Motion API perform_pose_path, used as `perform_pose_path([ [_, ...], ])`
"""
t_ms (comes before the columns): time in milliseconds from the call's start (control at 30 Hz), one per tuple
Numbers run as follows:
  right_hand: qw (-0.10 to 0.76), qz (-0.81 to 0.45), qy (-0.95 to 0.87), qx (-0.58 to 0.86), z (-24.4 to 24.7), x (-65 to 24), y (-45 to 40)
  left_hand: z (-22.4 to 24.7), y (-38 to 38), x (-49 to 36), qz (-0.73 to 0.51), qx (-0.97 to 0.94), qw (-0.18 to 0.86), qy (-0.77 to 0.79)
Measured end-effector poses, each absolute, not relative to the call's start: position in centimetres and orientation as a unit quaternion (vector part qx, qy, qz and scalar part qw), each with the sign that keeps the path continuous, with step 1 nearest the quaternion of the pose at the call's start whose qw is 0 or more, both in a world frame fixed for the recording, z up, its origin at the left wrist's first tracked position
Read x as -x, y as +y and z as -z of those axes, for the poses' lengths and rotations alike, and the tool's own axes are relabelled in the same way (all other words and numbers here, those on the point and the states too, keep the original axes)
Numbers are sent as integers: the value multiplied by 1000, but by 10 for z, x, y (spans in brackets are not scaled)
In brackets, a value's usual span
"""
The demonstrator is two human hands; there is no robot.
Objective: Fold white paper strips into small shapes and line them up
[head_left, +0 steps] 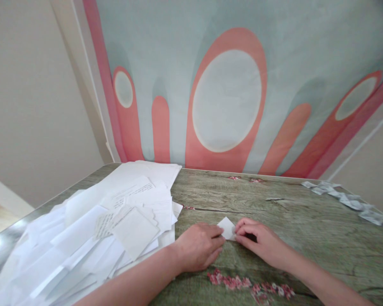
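Note:
A small white folded piece of paper (pixel 227 228) lies on the wood-patterned tabletop, between my two hands. My left hand (pixel 200 246) rests palm down over its left corner, fingers close together and holding it against the table. At the paper's right corner, my right hand (pixel 261 240) is closed in a pinch, with thumb and fingertips on the edge. The fingertips cover both side corners of the paper. Left of my left hand spreads a large loose pile of white paper sheets (pixel 137 233), some of them printed.
Several small folded white paper pieces (pixel 347 199) lie in a row along the table's far right edge. The wooden-look tabletop (pixel 306 229) has printed pink flowers (pixel 232 280). Behind it hangs a grey-green backdrop (pixel 283 55) with coral shapes.

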State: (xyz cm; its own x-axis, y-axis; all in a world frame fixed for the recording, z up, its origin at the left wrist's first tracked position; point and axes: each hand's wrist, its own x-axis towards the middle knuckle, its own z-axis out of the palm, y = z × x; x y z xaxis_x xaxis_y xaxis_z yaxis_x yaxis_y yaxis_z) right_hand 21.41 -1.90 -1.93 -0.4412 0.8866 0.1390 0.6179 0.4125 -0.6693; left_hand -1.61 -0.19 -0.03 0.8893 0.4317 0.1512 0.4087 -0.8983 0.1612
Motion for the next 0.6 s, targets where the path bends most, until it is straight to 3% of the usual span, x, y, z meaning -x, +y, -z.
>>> perform_pose_path([
  [600,299,-243,-784,488,33,-207,-20,0,-1,16,-90,-973,48,209],
])
